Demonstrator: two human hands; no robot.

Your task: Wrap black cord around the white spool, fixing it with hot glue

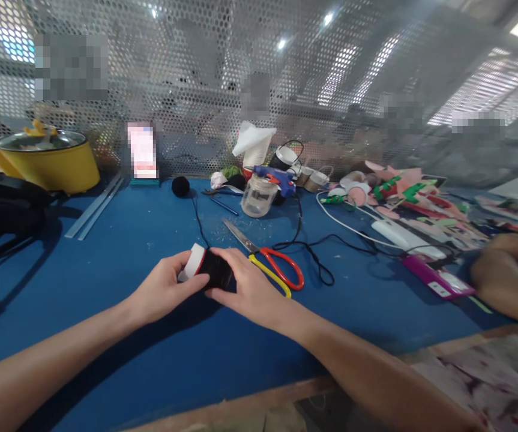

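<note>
This is a craft workshop. A blue work table (105, 258) stands against a perforated metal screen (195, 90). On it lie scissors (270, 262), a blue glue gun (277, 177), a glass jar (257, 196) and many coloured felt cut-outs (407, 195). Another person's arm (506, 282) rests at the right.

Scissors (268, 261) right of held spool (207, 268), jar (257, 196) behind, pot (45, 159) far left
</note>
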